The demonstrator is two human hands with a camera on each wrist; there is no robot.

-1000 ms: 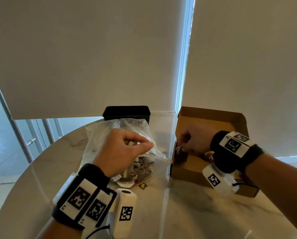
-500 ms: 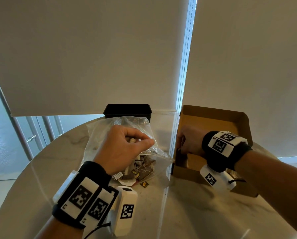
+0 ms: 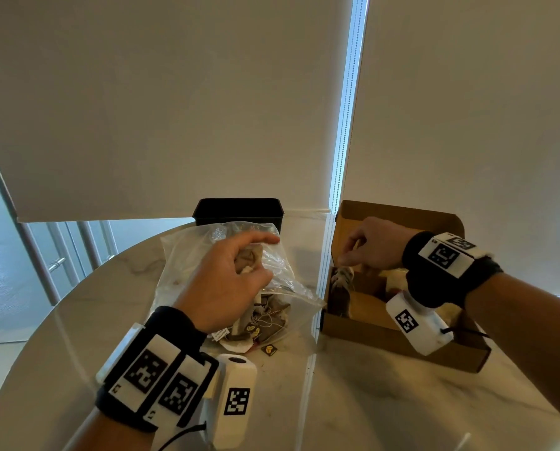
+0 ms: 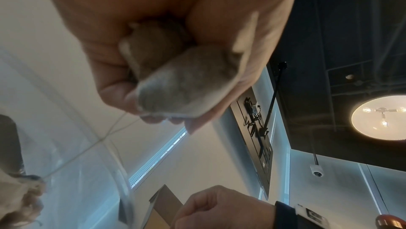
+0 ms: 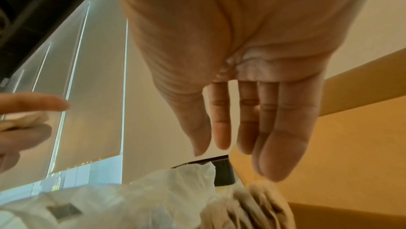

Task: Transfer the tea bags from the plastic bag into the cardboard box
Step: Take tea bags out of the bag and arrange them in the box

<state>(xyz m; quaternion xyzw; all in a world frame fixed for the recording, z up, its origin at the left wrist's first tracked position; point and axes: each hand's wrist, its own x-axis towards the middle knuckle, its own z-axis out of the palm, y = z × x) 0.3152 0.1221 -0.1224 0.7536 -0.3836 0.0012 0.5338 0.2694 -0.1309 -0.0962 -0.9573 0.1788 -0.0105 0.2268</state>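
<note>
Brownish tea bags [image 3: 268,320] were mostly still piled inside the clear plastic bag [image 3: 187,265], which lay on the marble table [image 3: 369,402] just left of the cardboard box [image 3: 369,333]. A few tea bags in the box [image 3: 342,281] stood bunched at its left end, right by the wall nearest the plastic bag.

Left hand [image 3: 229,281] hovered over the plastic bag w/ fingers curled round a couple of tea bags; the left wrist cam showed the held tea bags [image 4: 175,76] tucked between thumb and fingertips, a string trailing down from them.

Right hand [image 3: 373,245] was over the box's left end, above those bunched bags. From the right wrist cam the fingers [image 5: 274,137] hung straight down & relaxed, holding nothing, tips just above the top of the bags in the box.

One small dark tag [image 3: 269,349] lay loose on the table just outside the plastic bag. Black bin [image 3: 239,211] sat behind the bag, and pale roller blinds [image 3: 174,92] hung behind it all.
</note>
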